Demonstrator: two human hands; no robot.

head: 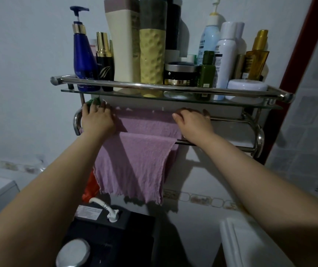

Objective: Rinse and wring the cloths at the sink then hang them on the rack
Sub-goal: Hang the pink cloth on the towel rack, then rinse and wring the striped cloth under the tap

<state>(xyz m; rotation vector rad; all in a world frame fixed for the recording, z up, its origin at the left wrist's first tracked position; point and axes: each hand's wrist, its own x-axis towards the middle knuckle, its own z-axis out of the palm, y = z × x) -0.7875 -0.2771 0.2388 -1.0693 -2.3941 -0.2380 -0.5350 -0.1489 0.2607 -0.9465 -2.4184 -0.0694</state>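
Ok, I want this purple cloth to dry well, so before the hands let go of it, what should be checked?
1. Cloth is over a bar: ok. The purple cloth is draped over the rack bars under the glass shelf.
2. Spread flat: not ok. It sits bunched toward the left, with a folded layer in front.
3. Left hand on the cloth's upper left edge: ok.
4. Right hand at the cloth's upper right edge: ok, though whether its fingers pinch the cloth cannot be told.
5. Hem hangs free: ok, above the black box.
6. Wrung out: cannot tell.
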